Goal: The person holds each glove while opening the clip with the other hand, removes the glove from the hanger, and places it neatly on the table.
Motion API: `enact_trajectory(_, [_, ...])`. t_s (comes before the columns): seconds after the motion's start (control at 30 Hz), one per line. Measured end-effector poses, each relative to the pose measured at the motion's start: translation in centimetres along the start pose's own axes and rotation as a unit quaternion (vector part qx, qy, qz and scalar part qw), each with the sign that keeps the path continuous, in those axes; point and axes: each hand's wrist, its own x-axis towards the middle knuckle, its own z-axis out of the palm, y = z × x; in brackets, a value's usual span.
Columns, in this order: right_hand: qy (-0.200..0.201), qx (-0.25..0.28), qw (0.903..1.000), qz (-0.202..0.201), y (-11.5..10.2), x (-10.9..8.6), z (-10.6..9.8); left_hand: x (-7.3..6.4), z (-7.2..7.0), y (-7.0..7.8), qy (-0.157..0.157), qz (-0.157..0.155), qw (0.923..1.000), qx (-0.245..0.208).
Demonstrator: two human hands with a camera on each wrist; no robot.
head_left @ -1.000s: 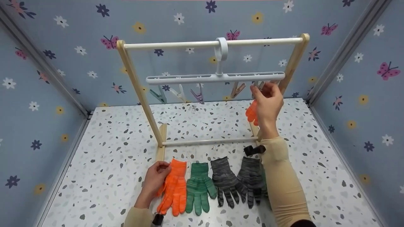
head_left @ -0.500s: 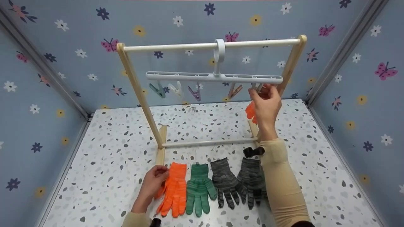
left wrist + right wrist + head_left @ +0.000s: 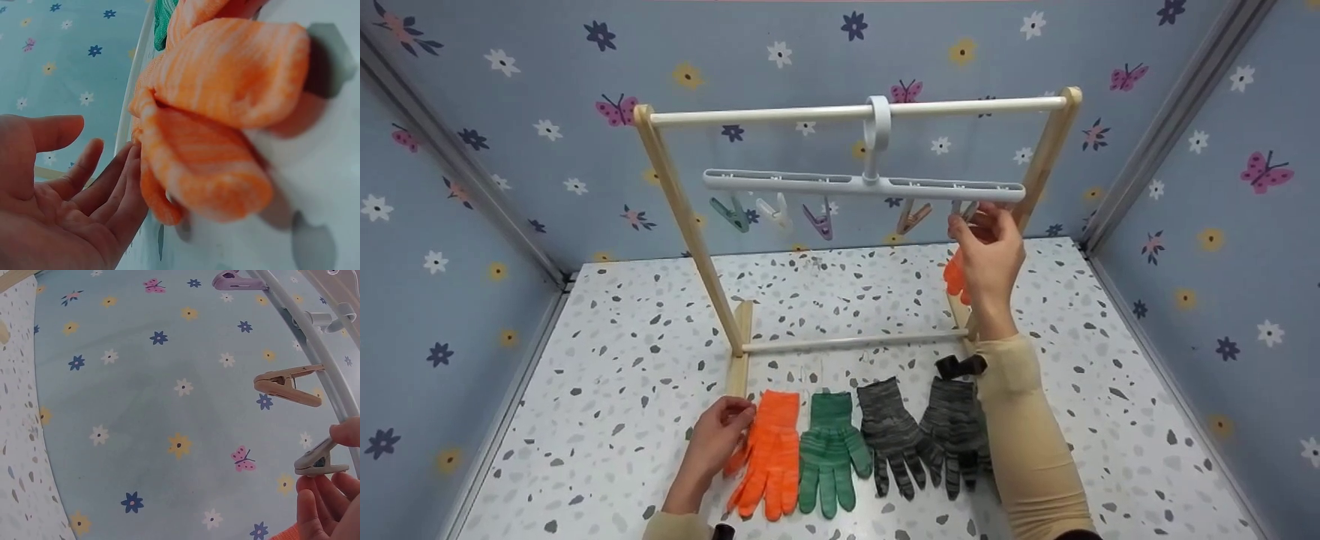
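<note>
My right hand [image 3: 994, 259] is up at the right end of a pale grey hanger [image 3: 784, 180]. Its thumb and fingers pinch the two levers of a grey clothespin [image 3: 322, 464] that hangs there. Partly hidden behind that hand, an orange glove [image 3: 954, 276] hangs down. Down at the tabletop, my left hand [image 3: 714, 439] is beside the left edge of a flat orange glove [image 3: 774, 450], fingers loosely bent and gripping nothing. In the left wrist view its fingertips are right at the edge of the glove.
Green [image 3: 730, 215], white [image 3: 775, 211], purple [image 3: 818, 221] and brown [image 3: 913, 218] clothespins hang from the hanger. A wooden rack [image 3: 686, 225] carries it. A green glove [image 3: 831, 450] and two dark grey gloves [image 3: 889, 427] lie right of the orange one.
The hanger's right end has dipped and its left end has risen, the right hand still on the grey clothespin. My left hand has drawn slightly down and back from the orange glove's cuff.
</note>
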Motion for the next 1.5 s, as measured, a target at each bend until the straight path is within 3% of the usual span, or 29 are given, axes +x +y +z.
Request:
enact_trajectory(0.4, [0.005,-0.015,0.9997,-0.02,0.2,-0.3,0.2,0.2,-0.2,0.1,0.031,0.009,0.9995,0.006])
enact_trajectory(0.7, [0.01,-0.015,0.9992,-0.036,0.2,-0.4,-0.1,0.3,0.4,0.6,0.026,0.02,0.9994,-0.014])
enact_trajectory(0.9, [0.006,0.002,0.9993,-0.036,0.0,-0.7,-0.4,0.6,1.0,1.0,0.023,0.053,0.9974,-0.044])
enact_trajectory(1.03, [0.008,0.004,0.9991,-0.041,-1.6,-1.6,-0.7,0.8,1.6,1.4,0.012,0.08,0.9941,-0.072])
enact_trajectory(1.2, [0.034,-0.015,0.9983,-0.045,-2.8,-2.4,-1.1,1.4,2.4,2.2,0.006,0.106,0.9901,-0.092])
enact_trajectory(1.3, [0.056,-0.023,0.9968,-0.053,-2.4,-2.3,-1.3,1.8,3.0,2.9,0.0,0.112,0.9889,-0.098])
enact_trajectory(1.5, [0.069,-0.035,0.9944,-0.073,0.9,-1.3,-1.8,2.4,4.4,4.5,-0.016,0.134,0.9868,-0.088])
